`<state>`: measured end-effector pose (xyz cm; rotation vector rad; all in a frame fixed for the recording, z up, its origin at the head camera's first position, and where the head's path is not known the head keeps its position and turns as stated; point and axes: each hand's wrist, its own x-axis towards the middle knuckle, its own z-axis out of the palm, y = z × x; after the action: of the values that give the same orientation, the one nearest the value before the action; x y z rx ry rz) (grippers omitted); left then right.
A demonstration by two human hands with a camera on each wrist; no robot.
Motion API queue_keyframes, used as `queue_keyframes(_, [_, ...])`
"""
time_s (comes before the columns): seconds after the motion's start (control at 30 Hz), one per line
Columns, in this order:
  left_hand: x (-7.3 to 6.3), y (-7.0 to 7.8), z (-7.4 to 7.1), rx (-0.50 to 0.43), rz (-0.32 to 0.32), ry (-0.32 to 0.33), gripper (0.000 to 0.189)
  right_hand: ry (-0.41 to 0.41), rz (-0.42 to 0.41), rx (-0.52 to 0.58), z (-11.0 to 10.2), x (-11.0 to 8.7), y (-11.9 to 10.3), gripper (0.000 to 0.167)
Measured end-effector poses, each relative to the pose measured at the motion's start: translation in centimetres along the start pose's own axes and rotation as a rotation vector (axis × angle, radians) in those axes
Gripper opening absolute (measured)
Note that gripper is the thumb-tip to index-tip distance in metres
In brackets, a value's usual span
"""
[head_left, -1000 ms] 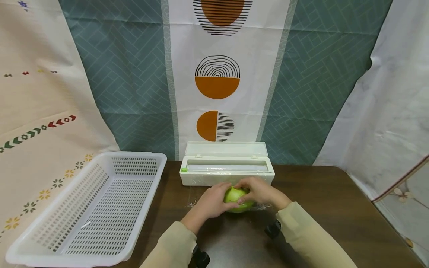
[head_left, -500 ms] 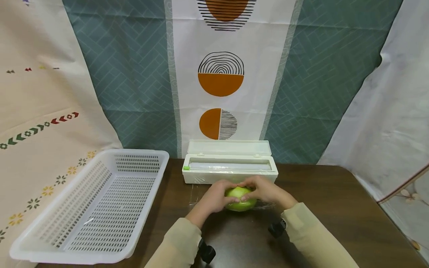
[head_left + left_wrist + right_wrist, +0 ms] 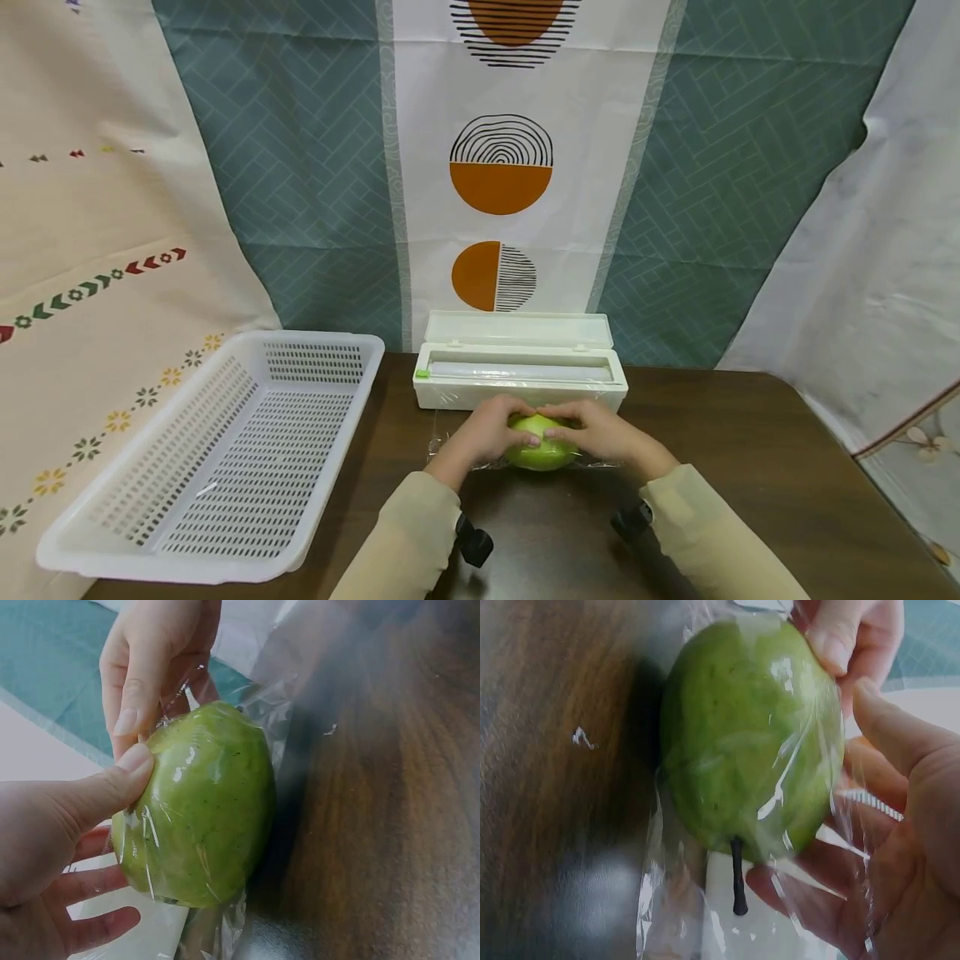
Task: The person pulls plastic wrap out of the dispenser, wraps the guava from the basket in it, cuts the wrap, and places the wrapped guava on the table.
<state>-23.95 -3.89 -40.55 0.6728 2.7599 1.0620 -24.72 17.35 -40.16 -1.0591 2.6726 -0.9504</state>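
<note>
Arching over a green fruit [image 3: 202,802] from either side, the left hand [image 3: 487,427] and the right hand [image 3: 600,427] are held almost together just below the centre of the head view. In the left wrist view, the left thumb is pressed on the fruit through clear film [image 3: 652,889], while the other fingers are spread along its far side, partly hidden by it. The right thumb and fingers are bent loosely beside the fruit, a small gap being seen at the thumb in the right wrist view; whether film is pinched there cannot be told. The forearms, covered by pale sleeves [image 3: 408,521], are angled in from the bottom edge.

Compared with half a second ago, both thumbs are placed slightly higher on the fruit, their tips set a little farther apart, and the whole scene is shifted slightly to the right of the frame. The fruit is kept on the dark surface [image 3: 750,467], just in front of a white box [image 3: 457,400] whose lid is raised. A white basket [image 3: 172,569] is seen at the left. On the hanging cloth [image 3: 501,190], orange half-circles and black lines are printed.
</note>
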Motion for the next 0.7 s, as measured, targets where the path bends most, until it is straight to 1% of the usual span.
queue_keyframes(0.07, [0.1, 0.1, -0.1, -0.008, -0.006, -0.012, 0.042, 0.033, 0.009, -0.030, 0.0, -0.2, -0.4, 0.047])
queue_keyframes(0.13, [0.2, 0.1, -0.2, -0.025, -0.023, -0.020, 0.042, 0.071, 0.020, -0.085, 0.1, -0.4, -1.0, 0.047])
queue_keyframes(0.23, [0.4, -0.1, -0.3, -0.047, -0.033, -0.024, 0.042, 0.138, 0.016, -0.157, 0.0, -0.9, -2.2, 0.042])
queue_keyframes(0.33, [0.5, -0.3, -0.5, -0.072, -0.036, -0.025, 0.041, 0.209, -0.061, -0.293, 0.3, -1.6, -3.5, 0.033])
queue_keyframes(0.47, [0.8, -0.5, -0.8, -0.106, -0.044, -0.030, 0.041, 0.285, -0.186, -0.486, 1.2, -2.7, -4.6, 0.022])
queue_keyframes(0.57, [0.9, -0.5, -1.0, -0.131, -0.060, -0.039, 0.040, 0.298, -0.261, -0.570, 2.1, -3.5, -4.8, 0.020])
queue_keyframes(0.7, [0.9, -0.7, -1.2, -0.187, -0.086, -0.053, 0.039, 0.286, -0.314, -0.628, 3.0, -4.1, -4.4, 0.027])
